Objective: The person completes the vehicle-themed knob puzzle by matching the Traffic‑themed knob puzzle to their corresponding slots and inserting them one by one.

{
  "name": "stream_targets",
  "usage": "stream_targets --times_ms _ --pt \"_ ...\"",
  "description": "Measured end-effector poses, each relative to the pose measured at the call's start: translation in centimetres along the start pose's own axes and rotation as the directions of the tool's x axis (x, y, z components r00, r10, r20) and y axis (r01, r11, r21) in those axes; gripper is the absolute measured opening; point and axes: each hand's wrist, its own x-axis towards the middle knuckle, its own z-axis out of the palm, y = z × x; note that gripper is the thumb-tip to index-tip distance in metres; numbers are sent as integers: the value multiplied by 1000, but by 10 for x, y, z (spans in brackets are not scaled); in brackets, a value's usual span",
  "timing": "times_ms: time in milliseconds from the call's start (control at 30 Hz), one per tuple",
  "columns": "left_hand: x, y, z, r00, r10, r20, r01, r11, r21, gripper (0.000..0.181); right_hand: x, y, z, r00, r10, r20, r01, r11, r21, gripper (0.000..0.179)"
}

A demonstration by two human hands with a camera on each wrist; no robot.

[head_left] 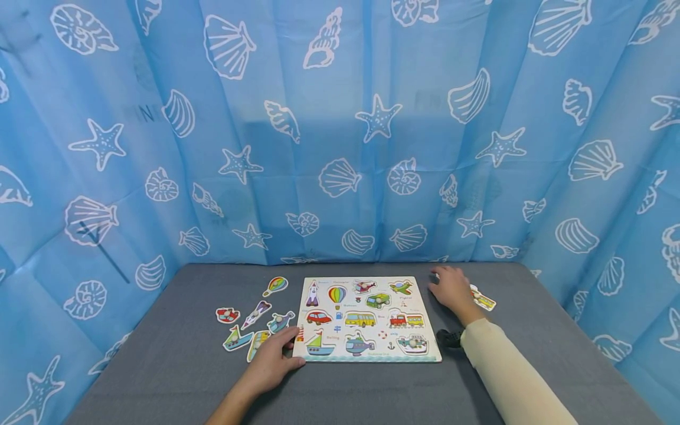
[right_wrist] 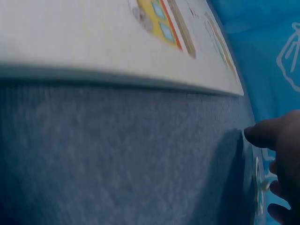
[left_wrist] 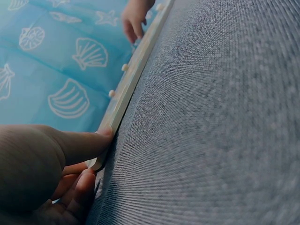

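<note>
A: Layout, largest first?
B: Grey-covered table (head_left: 372, 392). Puzzle board (head_left: 366, 358) lies flat on it, closer to the table's far edge than to its sides.
A: Hands?
B: Left hand (head_left: 272, 361) pinches the board's near-left corner, thumb uppermost. Right hand (head_left: 451, 287) is just beside the board's far-right corner, thumb and fingers parted; no piece visibly pinched.
A: Technique?
B: Judgement: pin the corner so the board cannot slide; take a piece by its knob, not its thin rim.
A: Pieces?
B: 6 loose pieces (head_left: 257, 314) toward the table's left edge, balloon piece (head_left: 275, 285) farthest. Yellow piece (head_left: 483, 300) near the table's far-right corner.
A: Recesses?
B: Ship (head_left: 412, 344), at the board's near-right corner, looks seated. Others: fill hard to confirm. Smallest: pale knob (left_wrist: 111, 93) standing on the board.
</note>
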Motion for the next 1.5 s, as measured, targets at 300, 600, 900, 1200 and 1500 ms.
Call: stream_targets --times_ms 300,600,900,1200,1500 --pt "0 -1 0 1000 -9 2 9 1000 -6 62 -1 10 -3 997 58 59 -60 998 23 56" --pt "2 -2 1 999 -31 27 31 1000 3 62 -1 21 -5 985 107 134 -117 991 70 68" --pt "1 -3 1 999 -32 25 32 999 -3 61 -5 26 -7 973 121 195 -145 983 113 74" --pt "1 -1 -1 998 -56 43 57 998 -21 61 -3 27 -5 972 138 189 -160 981 105 74" --pt "2 0 -1 997 -66 49 67 998 -13 62 -3 25 -6 966 193 172 -209 975 80 73"
